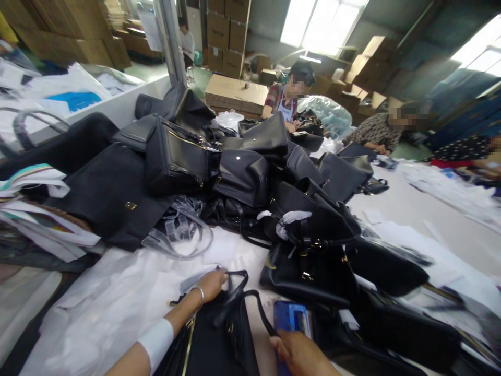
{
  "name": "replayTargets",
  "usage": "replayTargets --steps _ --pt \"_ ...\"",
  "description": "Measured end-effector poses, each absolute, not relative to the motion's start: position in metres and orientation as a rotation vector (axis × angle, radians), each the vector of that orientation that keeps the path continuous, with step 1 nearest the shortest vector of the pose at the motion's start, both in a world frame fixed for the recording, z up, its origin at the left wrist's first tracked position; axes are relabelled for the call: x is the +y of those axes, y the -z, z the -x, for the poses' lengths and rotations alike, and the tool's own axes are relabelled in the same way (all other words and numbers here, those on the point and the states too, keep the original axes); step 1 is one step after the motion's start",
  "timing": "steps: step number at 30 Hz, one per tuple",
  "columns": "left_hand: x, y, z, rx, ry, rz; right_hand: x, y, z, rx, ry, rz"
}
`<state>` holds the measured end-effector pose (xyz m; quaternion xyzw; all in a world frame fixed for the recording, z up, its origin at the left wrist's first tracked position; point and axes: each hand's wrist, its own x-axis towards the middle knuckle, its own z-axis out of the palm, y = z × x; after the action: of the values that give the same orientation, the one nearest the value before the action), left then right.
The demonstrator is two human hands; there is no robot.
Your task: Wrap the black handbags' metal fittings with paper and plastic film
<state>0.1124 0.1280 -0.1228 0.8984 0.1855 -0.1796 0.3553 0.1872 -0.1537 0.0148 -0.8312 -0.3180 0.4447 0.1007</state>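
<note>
A black handbag (211, 339) with a gold zipper lies at the bottom of the head view, its lower part cut off by the edge. My left hand (213, 284), with a bracelet at the wrist, is closed on a black strap of this bag above its top. At the bag's right, my right hand (293, 347) pinches the end of another black strap (256, 303). Beside that hand lies a blue packet (295, 317), partly covered by it. White wrapping sheets (105, 303) spread out left of the bag.
Black handbags (242, 175) are heaped across the table ahead, with more at the right (313, 271). Striped ribbons (43, 209) lie at the left. Co-workers (284, 99) sit beyond the heap. Cardboard boxes (227, 39) are stacked behind.
</note>
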Motion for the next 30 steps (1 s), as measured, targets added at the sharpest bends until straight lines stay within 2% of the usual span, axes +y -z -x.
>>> replayTargets --steps 5,12,18,23,30 --pt "0.126 0.127 -0.117 0.577 0.419 -2.323 -0.168 -0.019 -0.199 -0.797 -1.32 2.376" --pt "0.113 0.113 -0.092 0.581 0.236 -2.289 -0.133 0.03 -0.177 -0.831 -1.012 2.635" --pt "0.128 0.09 -0.065 0.733 0.069 -1.511 -0.143 0.049 -0.158 -0.739 -0.908 2.523" --pt "0.144 0.077 -0.064 0.866 -0.051 -1.357 -0.155 0.003 -0.159 -0.641 -0.772 2.181" --pt "0.148 0.092 -0.07 0.844 -0.061 -1.423 -0.161 -0.09 -0.199 -0.507 -0.361 2.166"
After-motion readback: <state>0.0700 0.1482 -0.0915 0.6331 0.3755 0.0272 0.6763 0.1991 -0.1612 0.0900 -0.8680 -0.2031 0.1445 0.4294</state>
